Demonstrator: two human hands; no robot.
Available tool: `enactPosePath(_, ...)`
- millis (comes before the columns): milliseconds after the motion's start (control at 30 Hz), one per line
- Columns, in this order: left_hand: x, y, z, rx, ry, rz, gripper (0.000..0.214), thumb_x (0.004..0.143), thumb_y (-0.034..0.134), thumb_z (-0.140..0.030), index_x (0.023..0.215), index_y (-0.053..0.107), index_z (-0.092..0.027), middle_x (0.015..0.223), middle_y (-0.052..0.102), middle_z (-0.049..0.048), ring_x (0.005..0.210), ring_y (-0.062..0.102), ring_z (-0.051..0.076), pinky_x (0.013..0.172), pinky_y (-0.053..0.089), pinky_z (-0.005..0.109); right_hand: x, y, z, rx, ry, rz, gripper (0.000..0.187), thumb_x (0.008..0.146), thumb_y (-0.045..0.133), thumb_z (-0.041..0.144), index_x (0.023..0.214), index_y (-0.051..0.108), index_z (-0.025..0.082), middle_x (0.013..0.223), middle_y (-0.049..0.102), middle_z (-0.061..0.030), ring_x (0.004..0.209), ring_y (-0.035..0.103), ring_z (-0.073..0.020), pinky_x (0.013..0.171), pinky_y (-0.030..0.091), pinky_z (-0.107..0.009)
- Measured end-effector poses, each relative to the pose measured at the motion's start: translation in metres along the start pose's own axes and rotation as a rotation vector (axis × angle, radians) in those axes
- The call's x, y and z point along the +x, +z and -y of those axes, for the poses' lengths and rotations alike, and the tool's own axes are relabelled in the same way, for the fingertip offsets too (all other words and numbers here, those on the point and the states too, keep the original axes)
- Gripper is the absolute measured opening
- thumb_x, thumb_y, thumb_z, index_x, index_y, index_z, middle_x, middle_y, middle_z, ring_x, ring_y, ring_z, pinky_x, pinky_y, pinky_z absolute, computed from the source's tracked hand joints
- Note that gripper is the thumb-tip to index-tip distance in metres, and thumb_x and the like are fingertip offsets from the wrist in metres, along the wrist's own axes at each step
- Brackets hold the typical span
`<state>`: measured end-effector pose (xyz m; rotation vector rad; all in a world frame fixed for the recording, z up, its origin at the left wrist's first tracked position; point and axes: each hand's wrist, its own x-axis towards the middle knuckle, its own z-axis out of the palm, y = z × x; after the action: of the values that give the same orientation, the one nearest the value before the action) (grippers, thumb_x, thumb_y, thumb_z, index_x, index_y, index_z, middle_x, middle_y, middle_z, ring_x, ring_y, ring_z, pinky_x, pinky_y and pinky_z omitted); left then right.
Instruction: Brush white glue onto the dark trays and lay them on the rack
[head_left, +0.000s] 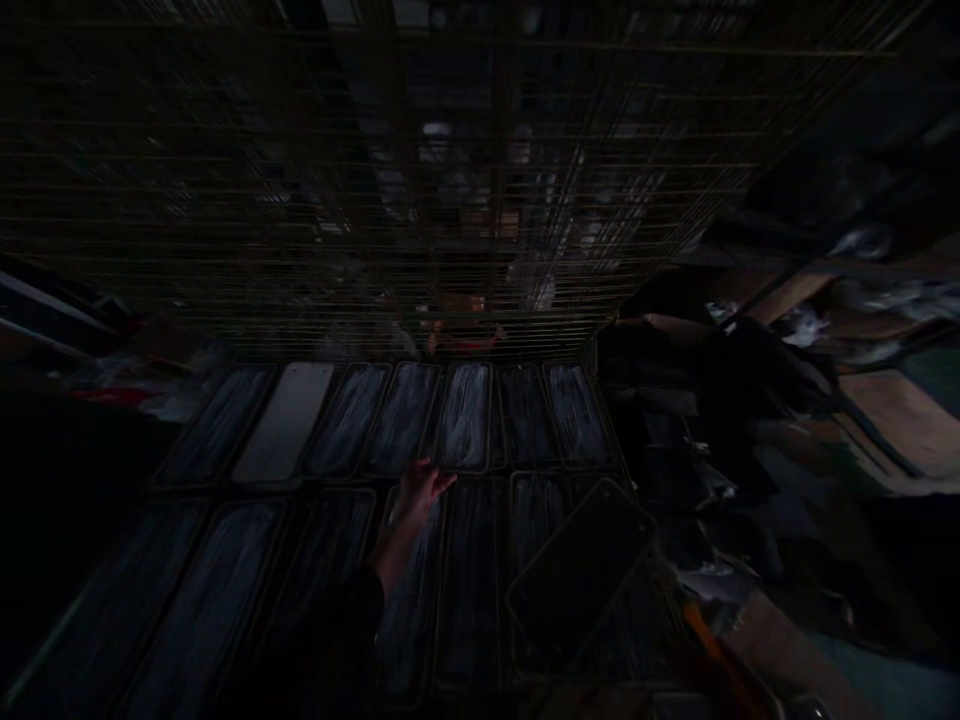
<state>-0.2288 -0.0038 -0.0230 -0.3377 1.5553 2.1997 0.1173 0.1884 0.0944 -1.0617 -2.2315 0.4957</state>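
The light is very dim. My left hand (421,488) reaches in from the lower left in a dark sleeve, over the gap between two rows of flat rectangular panels. Its fingers look slightly apart, with nothing visible between them. Just beyond them is the near end of a panel with whitish streaks (465,415); I cannot tell whether they touch it. Below the hand lies another streaked panel (409,610), partly hidden by my forearm. A plain dark panel (581,575) sits askew over the near row on the right. My right hand does not show.
One pale, plain panel (283,425) lies in the far row among the streaked ones. A wire grid (487,250) rises behind the rows. Dark clutter and a cardboard-coloured piece (900,420) are at the right, with an orange strip (705,632) lower down.
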Motion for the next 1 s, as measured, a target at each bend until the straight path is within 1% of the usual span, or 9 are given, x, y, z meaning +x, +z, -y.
enactPosePath(133, -0.002, 0.006, 0.003, 0.023, 0.002, -0.037, 0.038, 0.069, 0.072, -0.03, 0.098, 0.051, -0.019, 0.083, 0.062, -0.0007, 0.069, 0.069, 0.016, 0.081, 0.058, 0.041, -0.011, -0.001, -0.012, 0.0, 0.073, 0.005, 0.041, 0.089, 0.043, 0.035, 0.122, 0.061, 0.021, 0.084, 0.071, -0.0076, 0.073, 0.07, -0.0228, 0.058, 0.056, -0.03)
enactPosePath(233, -0.005, 0.002, 0.015, 0.111, -0.031, -0.1, 0.041, 0.069, 0.073, -0.035, 0.098, 0.049, -0.018, 0.074, 0.062, -0.0007, 0.06, 0.067, 0.016, 0.068, 0.059, 0.037, -0.012, 0.006, -0.015, 0.068, 0.119, 0.108, 0.037, 0.087, 0.044, 0.027, 0.119, 0.06, 0.02, 0.08, 0.072, -0.0038, 0.069, 0.07, -0.0177, 0.055, 0.052, -0.022)
enactPosePath(300, -0.021, -0.005, 0.031, 0.259, 0.025, -0.091, 0.044, 0.068, 0.072, -0.039, 0.101, 0.051, -0.019, 0.075, 0.062, -0.0001, 0.058, 0.066, 0.015, 0.059, 0.057, 0.031, -0.005, 0.012, -0.017, 0.069, 0.11, 0.155, 0.034, 0.087, 0.043, 0.024, 0.117, 0.06, 0.019, 0.081, 0.073, -0.0038, 0.069, 0.07, -0.0164, 0.054, 0.05, -0.02)
enactPosePath(367, -0.05, -0.009, 0.05, 0.464, 0.062, 0.031, 0.043, 0.069, 0.071, -0.041, 0.102, 0.055, -0.02, 0.081, 0.064, 0.0019, 0.059, 0.066, 0.015, 0.051, 0.053, 0.025, 0.006, 0.017, -0.02, 0.042, 0.058, 0.18, 0.034, 0.087, 0.042, 0.021, 0.115, 0.06, 0.018, 0.085, 0.072, -0.0052, 0.07, 0.069, -0.0162, 0.055, 0.049, -0.021)
enactPosePath(500, -0.116, -0.002, 0.084, 0.831, -0.057, 0.418, 0.028, 0.076, 0.064, -0.043, 0.094, 0.063, -0.021, 0.077, 0.064, 0.002, 0.052, 0.06, 0.014, 0.045, 0.044, 0.022, 0.038, 0.023, -0.029, -0.08, -0.053, 0.231, 0.037, 0.087, 0.037, 0.017, 0.116, 0.06, 0.017, 0.094, 0.071, -0.008, 0.078, 0.068, -0.0179, 0.061, 0.048, -0.023)
enactPosePath(567, -0.136, 0.006, 0.092, 0.958, 0.042, 0.461, 0.022, 0.075, 0.066, -0.039, 0.089, 0.064, -0.023, 0.08, 0.064, 0.0023, 0.057, 0.059, 0.014, 0.052, 0.043, 0.023, 0.051, 0.026, -0.033, -0.152, -0.077, 0.263, 0.041, 0.085, 0.036, 0.013, 0.118, 0.059, 0.017, 0.098, 0.07, -0.0088, 0.08, 0.067, -0.0183, 0.062, 0.047, -0.023)
enactPosePath(667, -0.145, 0.016, 0.093, 1.052, 0.182, 0.42, 0.02, 0.075, 0.068, -0.038, 0.088, 0.063, -0.024, 0.084, 0.063, 0.003, 0.068, 0.059, 0.017, 0.06, 0.04, 0.024, 0.057, 0.03, -0.035, -0.23, -0.097, 0.302, 0.044, 0.082, 0.036, 0.011, 0.12, 0.058, 0.016, 0.099, 0.07, -0.0095, 0.075, 0.066, -0.0179, 0.058, 0.045, -0.023)
enactPosePath(767, -0.144, 0.02, 0.091, 1.09, 0.198, 0.445, 0.019, 0.075, 0.07, -0.035, 0.087, 0.06, -0.024, 0.083, 0.061, 0.0026, 0.074, 0.059, 0.019, 0.064, 0.038, 0.025, 0.041, 0.031, -0.03, -0.242, -0.121, 0.344, 0.046, 0.08, 0.036, 0.007, 0.119, 0.059, 0.017, 0.094, 0.07, -0.0086, 0.072, 0.065, -0.0168, 0.056, 0.043, -0.022)
enactPosePath(1000, -0.144, 0.02, 0.093, 1.358, 0.23, 0.526, 0.006, 0.083, 0.062, -0.021, 0.086, 0.057, -0.019, 0.091, 0.059, 0.002, 0.082, 0.059, 0.015, 0.07, 0.042, 0.024, -0.034, 0.016, -0.011, -0.094, -0.126, 0.487, 0.04, 0.085, 0.036, 0.007, 0.117, 0.058, 0.019, 0.083, 0.066, -0.0034, 0.069, 0.062, -0.0133, 0.058, 0.041, -0.02)
